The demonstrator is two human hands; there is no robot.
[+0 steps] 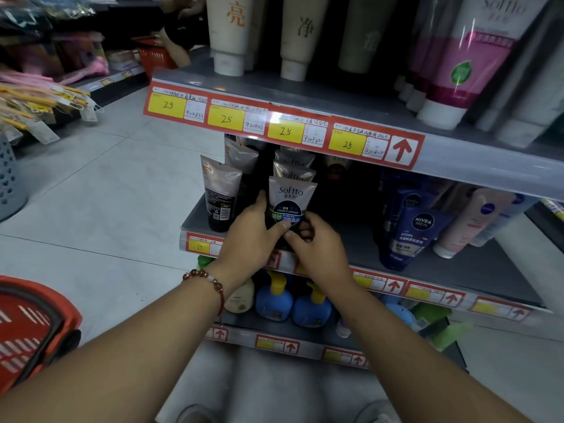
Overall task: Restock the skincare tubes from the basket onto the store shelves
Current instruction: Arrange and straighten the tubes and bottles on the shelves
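Both hands on the Softto tube (292,199) now, left hand (254,232) cupping its 9 o'clock side, right hand (316,239) pinching its base at the middle shelf (451,264) lip. A hard nudge could topple the tubes stacked at 12 o'clock.

A retail shop aisle: grey metal shelves (360,96) carry red-and-yellow handwritten price labels (225,119) along their edges, with rows of cleanser tubes (291,196) standing behind. A red plastic shopping basket (33,325) sits at eight o'clock on the pale tiled floor (116,190).
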